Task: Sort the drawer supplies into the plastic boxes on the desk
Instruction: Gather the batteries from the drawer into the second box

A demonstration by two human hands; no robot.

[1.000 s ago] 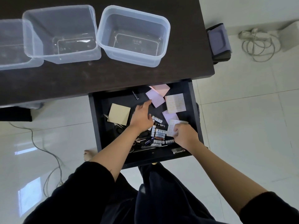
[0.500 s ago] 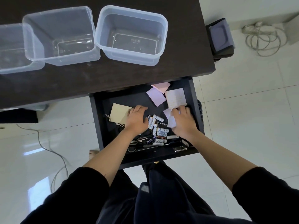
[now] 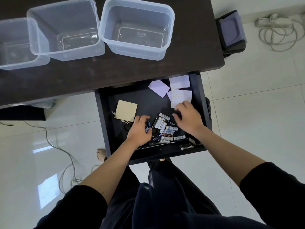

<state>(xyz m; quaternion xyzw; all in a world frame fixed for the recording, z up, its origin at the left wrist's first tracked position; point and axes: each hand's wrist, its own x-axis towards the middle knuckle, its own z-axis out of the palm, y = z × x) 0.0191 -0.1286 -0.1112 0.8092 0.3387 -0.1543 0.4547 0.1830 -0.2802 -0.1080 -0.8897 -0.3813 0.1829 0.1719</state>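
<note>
Head-camera view looks down on an open black drawer [image 3: 105,123] pulled out from under a dark wooden desk [image 3: 115,75]. Three clear plastic boxes stand in a row on the desk: the left box [image 3: 14,63], cut by the frame edge, the middle box [image 3: 66,52] and the right box [image 3: 137,50]; nothing shows inside them. Inside the drawer, a heap of small cylindrical batteries [image 3: 166,128] lies near the front. The left hand [image 3: 140,131] reaches into the heap's left side, its fingers curled round a blue-tipped battery [image 3: 149,124]. The right hand [image 3: 188,119] hovers just right of the heap with fingers loosely spread, holding nothing; its fingertips overlap the near edge of a pale patterned paper square [image 3: 180,98]. A lilac note sheet [image 3: 159,88] and another pale patterned sheet [image 3: 179,81] lie toward the back right corner. A tan square pad of sticky notes [image 3: 126,110] sits at the left, partly covering black-handled scissors [image 3: 127,125]. Coiled grey cable [image 3: 277,33] lies on the white tiled floor [image 3: 247,121].
</note>
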